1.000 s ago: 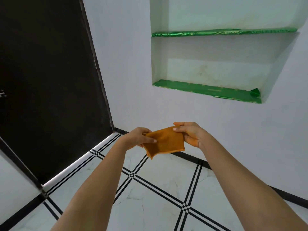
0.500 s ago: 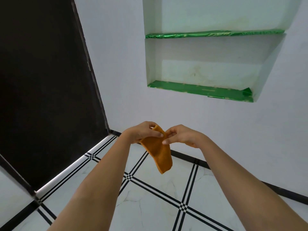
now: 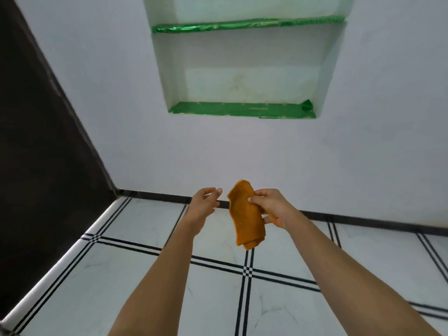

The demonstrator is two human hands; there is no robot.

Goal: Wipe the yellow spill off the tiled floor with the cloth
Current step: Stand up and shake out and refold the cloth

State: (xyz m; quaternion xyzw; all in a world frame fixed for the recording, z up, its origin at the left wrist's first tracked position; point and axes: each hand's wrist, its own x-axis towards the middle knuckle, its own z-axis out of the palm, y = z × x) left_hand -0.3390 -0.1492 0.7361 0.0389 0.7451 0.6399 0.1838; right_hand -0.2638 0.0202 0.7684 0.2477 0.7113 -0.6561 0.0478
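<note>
An orange cloth (image 3: 246,218), folded into a narrow strip, hangs in the air in front of me. My right hand (image 3: 269,206) grips it near its upper part, thumb on the front. My left hand (image 3: 204,202) is just left of the cloth, apart from it, with relaxed fingers and nothing in it. Below lies the white tiled floor (image 3: 213,299) with black double lines. No yellow spill shows on the tiles in view.
A white wall (image 3: 363,146) stands straight ahead with a black skirting strip (image 3: 157,196) at its foot. A recessed niche with green-lined shelves (image 3: 242,110) is set in the wall above. A dark door (image 3: 43,141) fills the left side.
My left hand has let go of the cloth and moved slightly left. The cloth is folded narrower and stays in my right hand. The view has turned toward the wall.
</note>
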